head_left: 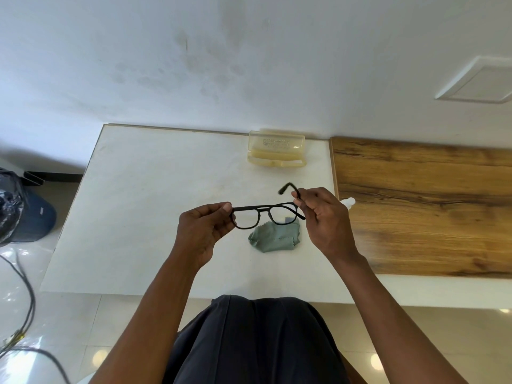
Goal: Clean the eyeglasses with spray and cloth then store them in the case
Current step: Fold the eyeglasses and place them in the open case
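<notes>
Black-framed eyeglasses (266, 216) with clear lenses, held aloft: left hand (205, 231) pinches one end, right hand (324, 217) grips a temple arm.

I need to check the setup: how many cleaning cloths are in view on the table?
1. The grey-green cloth lies crumpled on the white table, just below the held eyeglasses, near the case. A second cloth could be hidden behind the hands, but none shows.

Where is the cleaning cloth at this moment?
In the head view, the green cloth lies crumpled on the white table, just below the eyeglasses held up by both hands, nearer the right hand.
</notes>
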### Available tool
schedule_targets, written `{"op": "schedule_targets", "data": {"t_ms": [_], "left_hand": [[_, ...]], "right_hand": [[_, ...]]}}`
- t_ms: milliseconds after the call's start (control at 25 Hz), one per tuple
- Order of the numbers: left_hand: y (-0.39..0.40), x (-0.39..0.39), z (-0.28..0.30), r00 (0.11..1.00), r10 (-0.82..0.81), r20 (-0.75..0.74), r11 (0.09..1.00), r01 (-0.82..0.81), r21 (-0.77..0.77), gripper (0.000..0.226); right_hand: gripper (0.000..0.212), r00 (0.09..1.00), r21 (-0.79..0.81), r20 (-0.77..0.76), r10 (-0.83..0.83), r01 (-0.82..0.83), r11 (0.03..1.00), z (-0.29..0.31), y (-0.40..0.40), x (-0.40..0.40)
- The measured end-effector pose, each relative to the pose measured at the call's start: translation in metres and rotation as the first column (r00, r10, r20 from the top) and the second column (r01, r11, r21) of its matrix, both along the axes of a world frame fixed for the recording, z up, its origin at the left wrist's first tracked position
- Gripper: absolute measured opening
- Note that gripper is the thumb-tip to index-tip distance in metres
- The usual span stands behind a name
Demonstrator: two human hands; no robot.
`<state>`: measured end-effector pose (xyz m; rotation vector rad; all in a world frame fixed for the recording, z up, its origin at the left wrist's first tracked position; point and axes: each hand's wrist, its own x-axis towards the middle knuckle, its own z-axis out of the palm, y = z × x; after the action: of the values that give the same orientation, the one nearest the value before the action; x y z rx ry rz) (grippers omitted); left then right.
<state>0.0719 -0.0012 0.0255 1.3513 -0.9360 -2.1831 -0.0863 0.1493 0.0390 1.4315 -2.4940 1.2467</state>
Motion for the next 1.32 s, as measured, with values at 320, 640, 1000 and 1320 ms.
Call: {"op": "schedule_targets", "data": {"t_ms": [320, 640, 1000, 1320], "left_hand": [[0.000, 0.000, 0.012, 0.998, -0.022, -0.053, 0.999, 0.024, 0.025, 0.005], [0.001, 0.001, 0.013, 0.999, -0.018, -0.031, 1.000, 0.019, 0.023, 0.003], [0.009, -0.003, 0.020, 0.999, -0.044, -0.017, 0.998, 0.043, -0.049, 0.013], [0.020, -0.013, 0.040, 0.995, -0.093, 0.023, 0.979, 0.096, -0.180, 0.005]], "right_hand": [[0.037, 0.985, 0.257, -0.154, 0.080, -0.038, 0.966, -0.001, -0.002, 0.002], [0.049, 0.993, 0.329, -0.067, 0.097, -0.070, 0.942, 0.000, -0.003, 0.003], [0.041, 0.996, 0.379, -0.083, 0.039, -0.004, 0.925, 0.008, -0.007, 0.012], [0.063, 0.981, 0.376, 0.044, 0.191, -0.193, 0.906, 0.025, -0.022, 0.055]]}}
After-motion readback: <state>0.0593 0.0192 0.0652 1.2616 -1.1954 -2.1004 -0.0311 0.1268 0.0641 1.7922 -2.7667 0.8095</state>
